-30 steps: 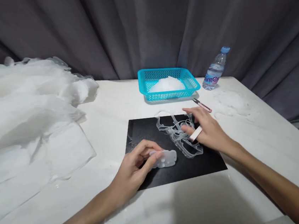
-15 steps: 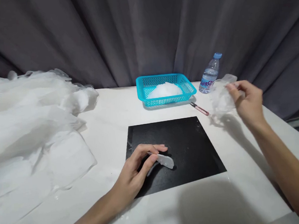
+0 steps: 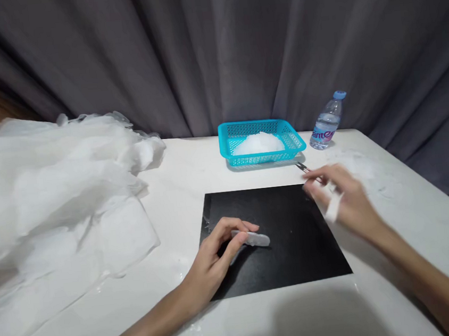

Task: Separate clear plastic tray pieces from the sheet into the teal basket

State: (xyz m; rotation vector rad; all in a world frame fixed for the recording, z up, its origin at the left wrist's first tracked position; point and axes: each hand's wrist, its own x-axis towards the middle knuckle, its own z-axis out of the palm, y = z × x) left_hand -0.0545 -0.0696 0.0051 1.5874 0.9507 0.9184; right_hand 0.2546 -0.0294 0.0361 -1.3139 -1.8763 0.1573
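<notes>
My left hand rests over the black mat. Its thumb and fingers pinch a small, whitish translucent strip with an uneven edge. Past the mat's far right corner, my right hand is blurred, its fingers curled around the handle of the thread snips. Only the snips' dark tips show clearly, pointing toward the basket. A small white piece shows at the palm of that hand; what it is I cannot make out.
A turquoise basket with a white heap stands at the back. Right of it is a water bottle. Thin translucent scraps lie on the right. White sheer fabric is piled at left, before a grey curtain.
My right hand has let go of the clear film scraps, now on the table, and moved left and down to the snips. The left hand still pinches its strip. The view has shifted slightly.
</notes>
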